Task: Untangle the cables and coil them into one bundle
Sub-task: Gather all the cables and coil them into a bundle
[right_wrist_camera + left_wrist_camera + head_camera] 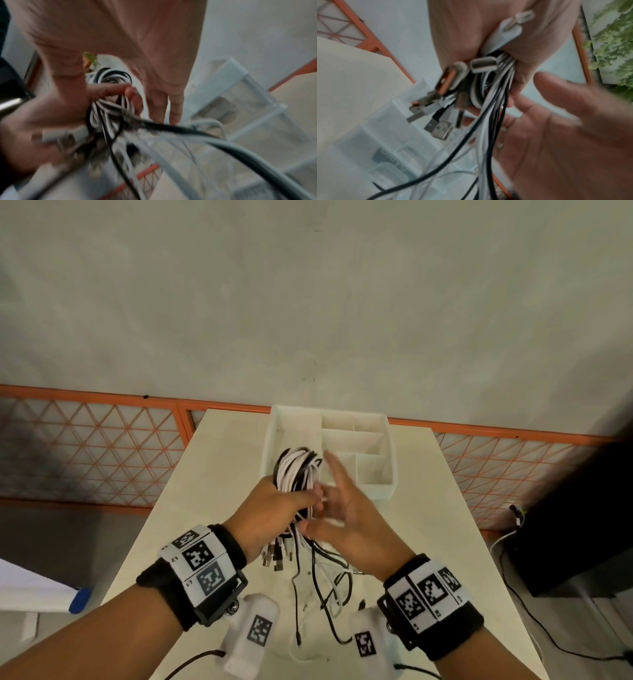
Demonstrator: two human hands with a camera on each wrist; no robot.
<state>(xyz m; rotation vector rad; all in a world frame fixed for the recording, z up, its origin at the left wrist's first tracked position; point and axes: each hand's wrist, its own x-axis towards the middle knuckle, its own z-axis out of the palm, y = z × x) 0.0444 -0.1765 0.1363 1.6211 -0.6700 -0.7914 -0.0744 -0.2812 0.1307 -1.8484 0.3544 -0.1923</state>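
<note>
While your left hand (pixel 274 508) clamps the coil of black and white USB cables (pixel 298 470) in a closed fist above the middle of the table (pixel 212 474), your right hand (pixel 346 518) sits just beside it with fingers spread and straight, gripping nothing that the blurred views make plain. The coil's loops stand up out of your fist toward the white divided organizer tray (pixel 380 487) at the far edge. The USB plugs (pixel 275 559) hang in a cluster below your palm, and loose tails (pixel 322 597) trail down onto the table toward the near edge.

Expect these cables to be light, limp and fairly slick. They will not hold a loop by themselves, and the coil will likely spring open if your fist loosens. Thin strands can slide past one another, so keep the grip where all loops cross, right at the fist. Take the loose tails together, close under your left hand rather than far down, so that each wrap stays short and controlled. Avoid pulling on the plugs; the joint behind each one looks like the weakest spot.
</note>
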